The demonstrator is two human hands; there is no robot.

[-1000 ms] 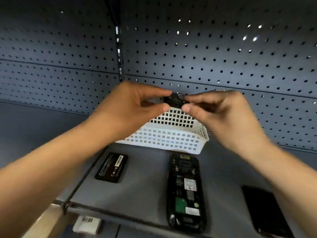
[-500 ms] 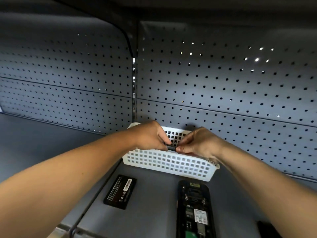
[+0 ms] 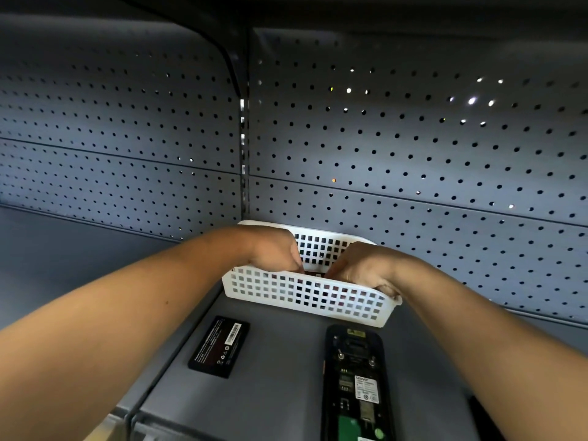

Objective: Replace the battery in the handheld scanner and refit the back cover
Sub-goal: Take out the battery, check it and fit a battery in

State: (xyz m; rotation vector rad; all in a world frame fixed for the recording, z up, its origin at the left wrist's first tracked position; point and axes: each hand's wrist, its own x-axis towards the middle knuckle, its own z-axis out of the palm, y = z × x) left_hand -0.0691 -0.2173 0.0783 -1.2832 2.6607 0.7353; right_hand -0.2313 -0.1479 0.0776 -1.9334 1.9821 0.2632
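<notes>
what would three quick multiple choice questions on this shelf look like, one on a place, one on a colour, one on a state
1. Where is the loose battery?
A. inside the basket
B. flat on the shelf, left of the scanner
C. fitted in the scanner

2. What colour is the basket?
A. white
B. red
C. green

3. What state is the scanner in?
A. back cover on
B. back open, battery bay empty
C. held in a hand

Answers:
1 B, the battery lies on the grey shelf beside the scanner, apart from it.
2 A, its lattice walls are white.
3 B, labels and circuit parts show in the bare bay, and both the left hand and right hand are down in the basket, not on the scanner.
</notes>
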